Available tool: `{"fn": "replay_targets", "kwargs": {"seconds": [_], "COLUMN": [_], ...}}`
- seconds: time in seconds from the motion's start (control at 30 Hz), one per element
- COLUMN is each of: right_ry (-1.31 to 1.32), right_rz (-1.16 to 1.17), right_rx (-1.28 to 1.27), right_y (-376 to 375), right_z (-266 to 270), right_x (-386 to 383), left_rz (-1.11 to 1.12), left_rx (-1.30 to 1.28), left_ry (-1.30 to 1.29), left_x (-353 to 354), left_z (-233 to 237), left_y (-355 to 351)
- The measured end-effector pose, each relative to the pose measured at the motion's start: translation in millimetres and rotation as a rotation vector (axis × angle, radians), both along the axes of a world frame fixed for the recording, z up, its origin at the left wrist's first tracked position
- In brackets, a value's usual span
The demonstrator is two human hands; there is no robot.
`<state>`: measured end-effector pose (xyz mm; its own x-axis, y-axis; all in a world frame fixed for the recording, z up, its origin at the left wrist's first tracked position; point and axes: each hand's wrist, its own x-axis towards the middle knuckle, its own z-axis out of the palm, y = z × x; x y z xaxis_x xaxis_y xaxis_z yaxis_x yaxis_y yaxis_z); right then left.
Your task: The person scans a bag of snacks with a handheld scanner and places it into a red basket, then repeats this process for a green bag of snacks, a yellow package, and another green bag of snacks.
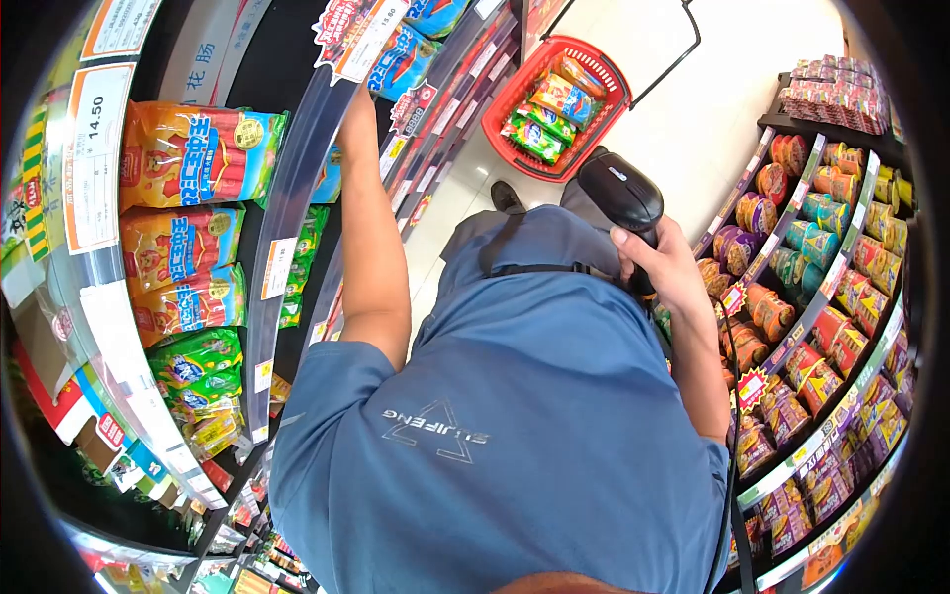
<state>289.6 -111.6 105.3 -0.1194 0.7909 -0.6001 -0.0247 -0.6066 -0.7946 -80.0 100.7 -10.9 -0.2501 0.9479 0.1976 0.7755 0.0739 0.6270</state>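
Observation:
My left arm reaches up to the shelf rail on the left. My left hand (358, 121) shows only near the wrist; its fingers are hidden behind the price label (371, 38), beside blue-and-red sausage packs (405, 61). What it touches, if anything, I cannot see. At my right side my right hand (661, 259) is closed round the grip of a black handheld barcode scanner (619, 190), its thumb on the near side. The scanner's head points away from me, towards the red shopping basket (503, 147) on the floor. Inside the basket lie several sausage packs (562, 100).
Shelves with orange sausage packs (193, 153) and green packs (198, 364) rise close on my left. To my right stand racks of instant noodle cups (767, 312). The basket's black handle (665, 74) sticks out over the pale floor (744, 74). A black cable (733, 445) hangs by my right side.

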Motion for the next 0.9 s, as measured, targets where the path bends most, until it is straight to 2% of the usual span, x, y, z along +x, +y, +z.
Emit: {"fn": "replay_targets", "kwargs": {"seconds": [0.1, 0.27, 0.33, 0.4, 0.5, 0.6, 0.8, 0.87, 0.9], "right_ry": [0.013, 0.025, 0.042, 0.042, 0.033, 0.025, 0.071, 0.088, 0.093], "right_rz": [0.007, -0.006, -0.029, -0.049, -0.081, -0.1, -0.147, -0.101, -0.092], "right_rx": [-0.001, -0.003, -0.027, -0.043, -0.077, -0.113, -0.164, -0.193, -0.192], "right_y": [2, 1, -1, -4, -10, -19, -32, -32, -30], "right_z": [-4, -15, -19, -26, -30, -39, -54, -60, -62], "right_x": [0, 1, 2, 4, 2, 1, 3, 11, 14], "left_rz": [-0.044, -0.081, -0.098, 0.088, 0.106, 0.032, 0.06, 0.064, 0.102], "left_rx": [-0.06, -0.068, -0.067, -0.414, -0.42, -0.38, -0.329, -0.363, -0.419], "left_ry": [0.094, 0.132, 0.111, -0.242, -0.328, -0.327, -0.331, -0.254, -0.128], "left_x": [-5, -29, -25, -16, -3, -6, -2, -3, 8], "left_z": [15, -11, -3, 7, 19, 6, 5, 7, 20], "left_y": [1, 9, 5, -10, -21, -17, -16, -23, -35]}}
